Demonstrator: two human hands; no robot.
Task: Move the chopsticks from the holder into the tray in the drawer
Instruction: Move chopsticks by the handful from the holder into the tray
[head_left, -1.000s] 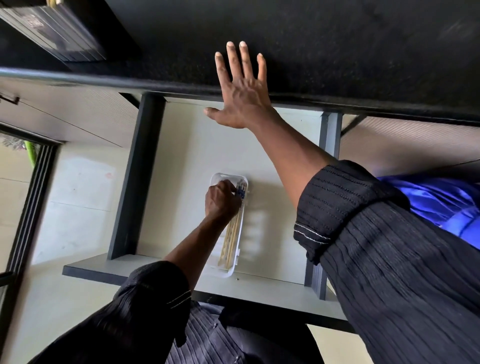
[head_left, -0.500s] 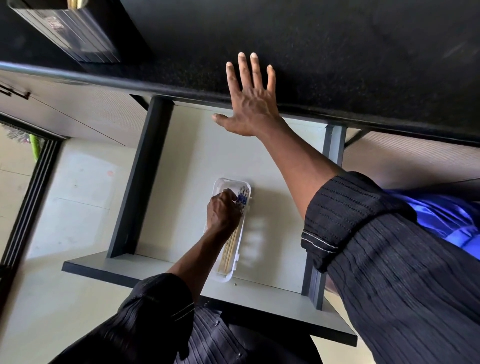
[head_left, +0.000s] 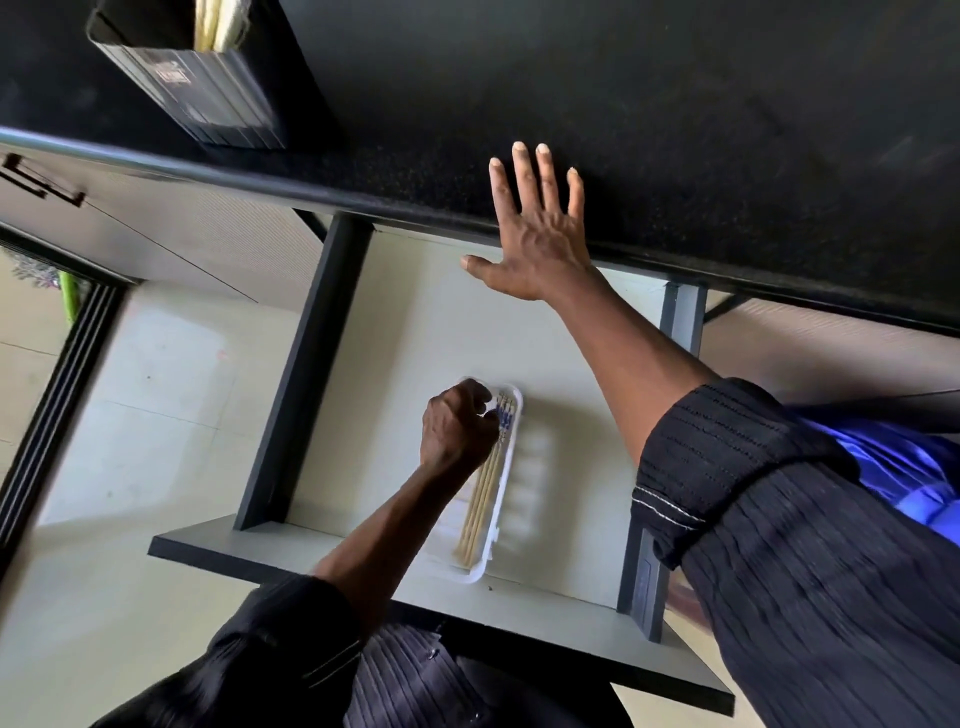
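Observation:
In the open drawer (head_left: 374, 338) lies a clear plastic tray (head_left: 470, 576) holding several wooden chopsticks (head_left: 480, 512) with blue-patterned tops, laid lengthwise. My left hand (head_left: 454, 428) is curled over the tray's far end, fingertips closed on the chopsticks' patterned ends. It hides the tray's left part. My right hand (head_left: 537, 244) lies flat with fingers spread on the edge of the black countertop (head_left: 675, 130), holding nothing. The black chopstick holder (head_left: 208, 93) stands on the counter at top left, with pale sticks (head_left: 221, 23) showing in its mouth.
The drawer's front panel (head_left: 311, 558) juts toward my body. Dark drawer sides (head_left: 306, 374) run left and right of the tray. A closed drawer with a black handle (head_left: 41, 182) is at left. Pale floor tiles (head_left: 130, 415) lie below left.
The view has tilted so the holder shows more fully. My left hand stays curled at the tray's far end and my right hand stays flat on the counter edge.

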